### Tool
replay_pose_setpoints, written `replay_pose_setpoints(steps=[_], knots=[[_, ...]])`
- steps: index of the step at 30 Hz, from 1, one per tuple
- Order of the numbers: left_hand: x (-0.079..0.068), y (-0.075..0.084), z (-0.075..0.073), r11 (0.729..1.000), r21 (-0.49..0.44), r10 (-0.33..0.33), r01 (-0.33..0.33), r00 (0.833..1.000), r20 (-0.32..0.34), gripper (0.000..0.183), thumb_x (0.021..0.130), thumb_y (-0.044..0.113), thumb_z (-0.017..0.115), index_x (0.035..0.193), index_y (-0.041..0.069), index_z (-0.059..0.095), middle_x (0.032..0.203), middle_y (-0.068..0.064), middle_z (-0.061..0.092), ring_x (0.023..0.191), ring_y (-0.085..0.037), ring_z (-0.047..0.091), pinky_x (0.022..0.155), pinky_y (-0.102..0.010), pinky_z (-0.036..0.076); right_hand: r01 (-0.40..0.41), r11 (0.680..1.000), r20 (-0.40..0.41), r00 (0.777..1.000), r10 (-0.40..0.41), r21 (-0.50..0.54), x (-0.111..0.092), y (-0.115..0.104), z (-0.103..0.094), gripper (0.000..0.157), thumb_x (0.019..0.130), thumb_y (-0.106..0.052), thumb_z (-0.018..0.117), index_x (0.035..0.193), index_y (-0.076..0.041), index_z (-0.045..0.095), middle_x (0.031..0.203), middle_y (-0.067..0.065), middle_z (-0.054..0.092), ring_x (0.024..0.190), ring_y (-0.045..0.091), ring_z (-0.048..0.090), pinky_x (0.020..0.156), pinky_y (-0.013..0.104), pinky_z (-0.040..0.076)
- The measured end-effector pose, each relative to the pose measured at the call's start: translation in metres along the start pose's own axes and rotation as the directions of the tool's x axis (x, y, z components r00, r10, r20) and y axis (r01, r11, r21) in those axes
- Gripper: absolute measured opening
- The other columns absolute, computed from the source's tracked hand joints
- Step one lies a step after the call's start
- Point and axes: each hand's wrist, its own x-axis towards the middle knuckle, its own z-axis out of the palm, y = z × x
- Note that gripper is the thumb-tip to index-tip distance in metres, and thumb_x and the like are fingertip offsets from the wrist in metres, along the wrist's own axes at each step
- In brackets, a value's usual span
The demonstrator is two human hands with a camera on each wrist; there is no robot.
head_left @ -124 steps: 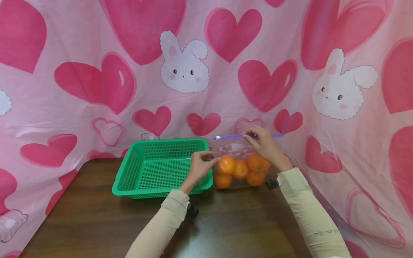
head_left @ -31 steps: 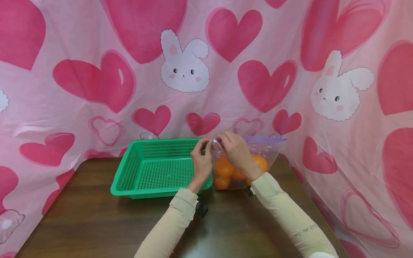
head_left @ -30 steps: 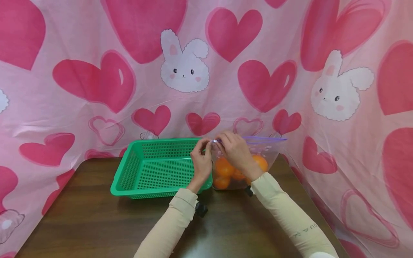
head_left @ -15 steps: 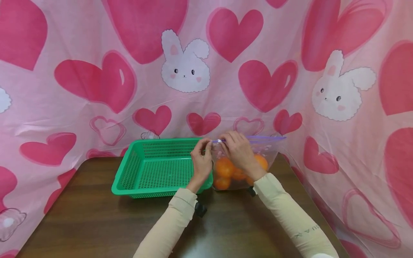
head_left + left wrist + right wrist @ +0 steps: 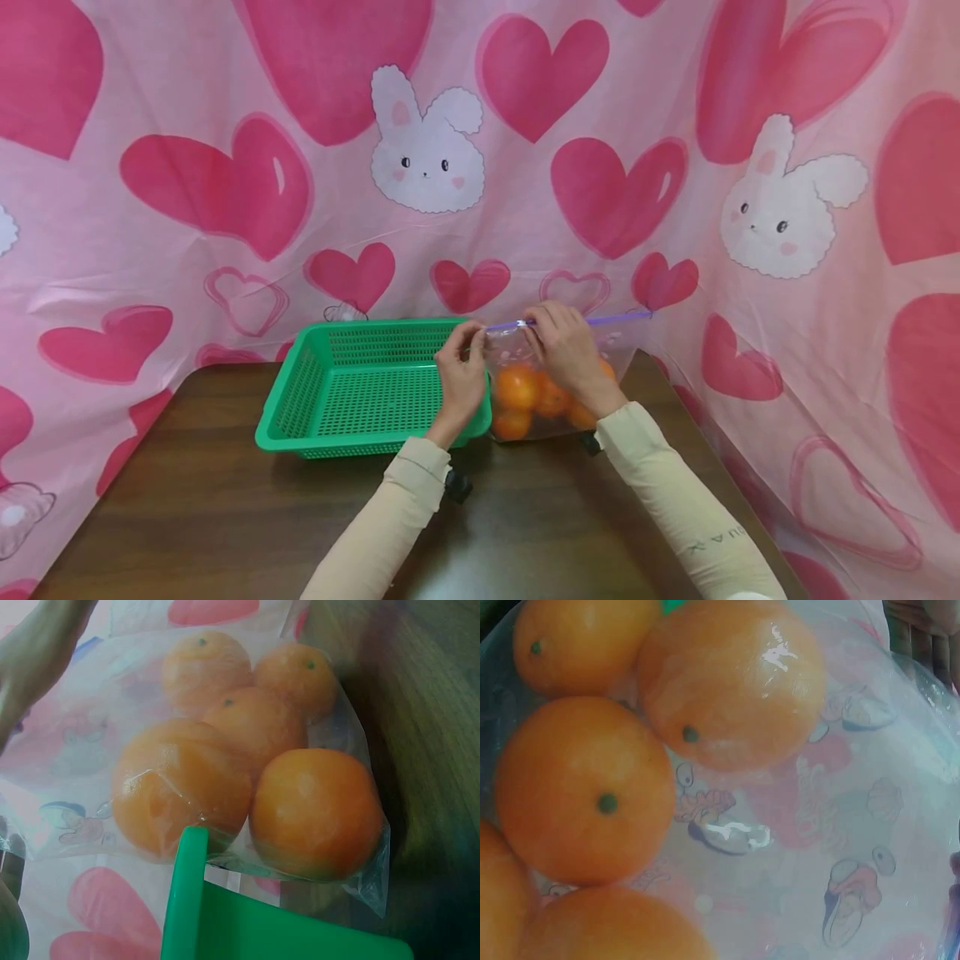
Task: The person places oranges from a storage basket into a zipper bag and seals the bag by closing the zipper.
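A clear zip bag (image 5: 618, 354) with several oranges (image 5: 519, 387) stands upright on the table, right of the green basket. Along its top runs a purple zip strip (image 5: 618, 318) with a small pale slider (image 5: 522, 323). My left hand (image 5: 459, 375) pinches the top left corner of the bag. My right hand (image 5: 562, 342) grips the strip by finger and thumb, right at the slider; whether it holds the slider itself is hidden. In the left wrist view the oranges (image 5: 315, 814) show through the film, and in the right wrist view the printed bag film (image 5: 780, 847) lies close.
A green plastic basket (image 5: 281, 417) with slotted walls and nothing in it stands left of the bag, its right end behind my left hand. Under both is a brown wooden table (image 5: 225, 517). A pink cloth (image 5: 517, 225) with hearts and rabbits hangs behind and at the sides.
Earlier my right hand went left from the middle of the strip to the slider. Over the last second, hand and slider have shifted slightly right, while my left hand stays on the corner.
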Motion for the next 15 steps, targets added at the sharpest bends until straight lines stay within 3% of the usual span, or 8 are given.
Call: replay_pose_setpoints(steps=[3, 6, 10, 15], knots=[[-0.001, -0.014, 0.0, 1.0, -0.001, 0.005, -0.005, 1.0, -0.001, 0.013, 0.101, -0.004, 0.054, 0.104, -0.011, 0.065, 0.089, -0.026, 0.066, 0.078, -0.04, 0.066, 0.068, -0.058, 0.058, -0.008, 1.0, -0.003, 1.0, 0.008, 0.0, -0.001, 0.001, -0.002, 0.018, 0.092, -0.011, 0.072, 0.105, -0.001, 0.064, 0.098, 0.012, 0.065, 0.091, 0.032, 0.063, 0.081, 0.044, 0.055], [-0.002, -0.025, 0.0, 1.0, 0.018, 0.011, -0.011, 1.0, -0.008, 0.013, 0.101, -0.001, 0.057, 0.104, -0.007, 0.068, 0.089, -0.023, 0.069, 0.079, -0.037, 0.066, 0.068, -0.053, 0.059, -0.014, 1.0, 0.0, 1.0, 0.014, 0.01, -0.001, 0.003, -0.004, 0.018, 0.093, -0.011, 0.071, 0.106, -0.001, 0.064, 0.098, 0.013, 0.064, 0.09, 0.032, 0.063, 0.082, 0.044, 0.056], [0.001, -0.025, -0.002, 0.997, 0.061, 0.053, -0.053, 0.999, 0.006, 0.011, 0.099, 0.006, 0.064, 0.105, 0.001, 0.072, 0.09, -0.014, 0.073, 0.08, -0.028, 0.07, 0.068, -0.042, 0.061, -0.03, 0.999, 0.004, 1.0, 0.03, 0.017, -0.002, 0.004, -0.005, 0.02, 0.092, -0.009, 0.073, 0.107, 0.0, 0.063, 0.098, 0.013, 0.063, 0.09, 0.032, 0.062, 0.086, 0.045, 0.057], [0.006, -0.02, -0.005, 0.982, 0.142, 0.112, -0.122, 0.991, 0.074, 0.01, 0.098, 0.008, 0.068, 0.105, 0.004, 0.073, 0.091, -0.01, 0.075, 0.08, -0.022, 0.072, 0.067, -0.035, 0.062, -0.035, 0.999, -0.002, 0.999, 0.035, 0.013, -0.003, 0.004, -0.006, 0.02, 0.092, -0.009, 0.073, 0.107, 0.001, 0.064, 0.097, 0.014, 0.063, 0.088, 0.032, 0.062, 0.086, 0.044, 0.057]])
